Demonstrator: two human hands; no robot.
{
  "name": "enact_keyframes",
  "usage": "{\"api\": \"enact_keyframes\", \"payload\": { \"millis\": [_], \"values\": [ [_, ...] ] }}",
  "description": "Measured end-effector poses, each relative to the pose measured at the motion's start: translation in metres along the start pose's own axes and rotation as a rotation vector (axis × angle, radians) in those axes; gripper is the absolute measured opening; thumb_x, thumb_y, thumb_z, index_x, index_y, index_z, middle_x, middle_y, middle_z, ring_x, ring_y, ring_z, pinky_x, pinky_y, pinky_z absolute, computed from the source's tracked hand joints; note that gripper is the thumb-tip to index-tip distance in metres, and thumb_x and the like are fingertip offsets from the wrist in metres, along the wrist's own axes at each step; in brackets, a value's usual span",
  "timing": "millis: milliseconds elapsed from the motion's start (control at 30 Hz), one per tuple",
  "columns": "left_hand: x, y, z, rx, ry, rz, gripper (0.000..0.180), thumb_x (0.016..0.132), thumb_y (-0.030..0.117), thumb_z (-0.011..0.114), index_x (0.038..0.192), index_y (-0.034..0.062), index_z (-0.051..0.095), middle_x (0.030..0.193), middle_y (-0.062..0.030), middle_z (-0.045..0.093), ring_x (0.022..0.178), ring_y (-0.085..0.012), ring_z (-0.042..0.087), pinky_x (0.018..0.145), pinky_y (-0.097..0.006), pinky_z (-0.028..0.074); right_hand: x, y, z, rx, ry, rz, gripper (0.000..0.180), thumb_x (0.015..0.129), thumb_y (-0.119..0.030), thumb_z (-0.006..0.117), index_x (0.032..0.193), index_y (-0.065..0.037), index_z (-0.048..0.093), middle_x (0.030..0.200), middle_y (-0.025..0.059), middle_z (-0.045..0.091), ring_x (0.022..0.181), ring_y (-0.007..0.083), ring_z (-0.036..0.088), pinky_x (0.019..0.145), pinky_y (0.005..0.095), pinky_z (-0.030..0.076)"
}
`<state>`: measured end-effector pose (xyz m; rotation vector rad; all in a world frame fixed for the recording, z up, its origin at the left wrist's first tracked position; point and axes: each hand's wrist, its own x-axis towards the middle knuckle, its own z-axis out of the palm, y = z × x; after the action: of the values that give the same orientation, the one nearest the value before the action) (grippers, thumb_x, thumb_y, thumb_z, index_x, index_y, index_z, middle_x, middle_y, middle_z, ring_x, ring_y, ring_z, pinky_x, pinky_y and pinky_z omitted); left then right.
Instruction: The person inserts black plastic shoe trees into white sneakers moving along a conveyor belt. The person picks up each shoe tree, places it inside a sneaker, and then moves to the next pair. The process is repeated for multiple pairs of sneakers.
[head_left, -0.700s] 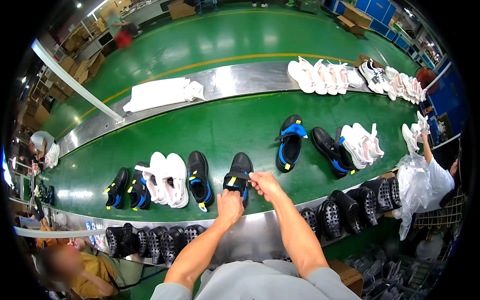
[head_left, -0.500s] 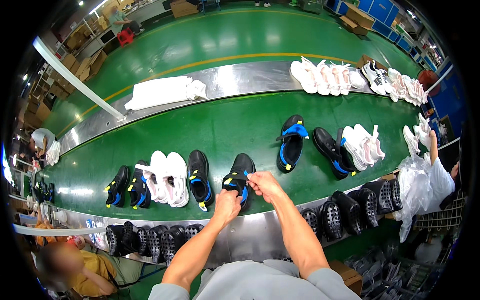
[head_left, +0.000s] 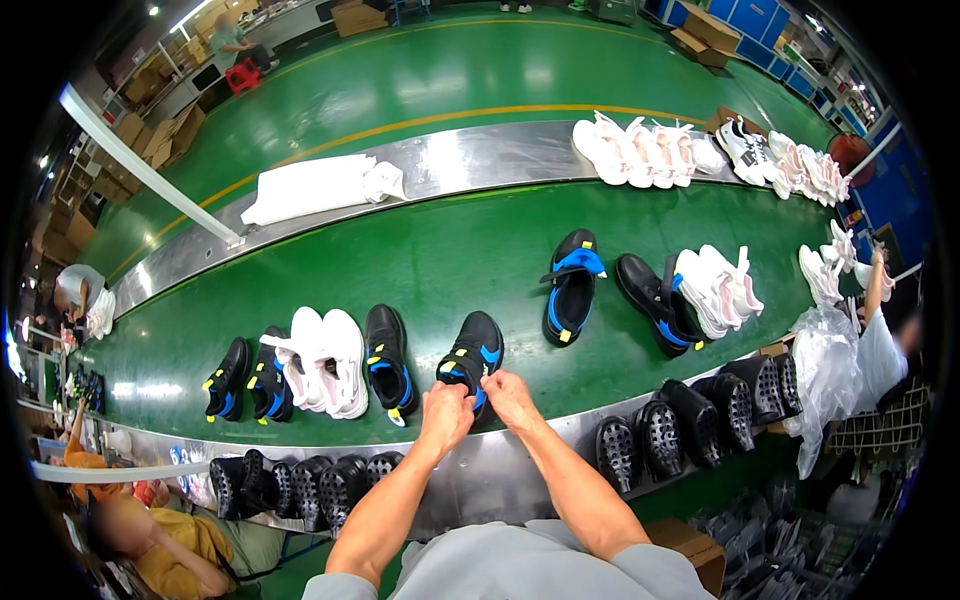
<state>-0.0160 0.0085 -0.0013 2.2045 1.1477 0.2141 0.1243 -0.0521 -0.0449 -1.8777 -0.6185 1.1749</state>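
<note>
The right hand [head_left: 509, 398] has dropped nearer the left hand [head_left: 447, 410] at the black shoe [head_left: 474, 350], both hands' fingers [head_left: 492, 383] curled, hold unclear.

On my feed the centre shoe [head_left: 472, 338] reads black, with bright blue side panels and small neon-yellow tabs. I see that same trio of colours on the shoe to its left [head_left: 384, 335]. The counter [head_left: 400, 265] comes through plain deep green, edged in silvery metal [head_left: 480, 152]. I pick out white trainers [head_left: 598, 155] with pale pink linings, black forms [head_left: 662, 440] patterned with round holes, and a red stool [head_left: 243, 76].
</note>
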Motion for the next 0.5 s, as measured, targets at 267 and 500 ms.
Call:
{"api": "enact_keyframes", "payload": {
  "millis": [267,500],
  "values": [
    [0.0,-0.004,0.029,0.358,0.127,0.05,0.016,0.085,0.02,0.072,0.088,0.0049,0.07,0.089,-0.0142,0.069,0.098,-0.0319,0.06,0.08,-0.047,0.041,0.011,-0.014,-0.044,-0.388,0.284,-0.28,0.028,0.094,-0.03,0.064,0.089,-0.003,0.065,0.083,0.0219,0.07,0.085,0.0407,0.068,0.078,0.0491,0.053],
    [-0.006,0.053,0.001,0.229,0.238,0.266,0.018,0.08,0.011,0.075,0.096,0.0038,0.072,0.093,-0.0131,0.067,0.094,-0.0338,0.059,0.081,-0.046,0.045,0.072,-0.067,-0.15,-0.723,0.651,0.018,0.052,0.09,-0.04,0.07,0.115,0.004,0.057,0.121,0.0231,0.06,0.112,0.0411,0.061,0.095,0.05,0.053]
  ]
}}
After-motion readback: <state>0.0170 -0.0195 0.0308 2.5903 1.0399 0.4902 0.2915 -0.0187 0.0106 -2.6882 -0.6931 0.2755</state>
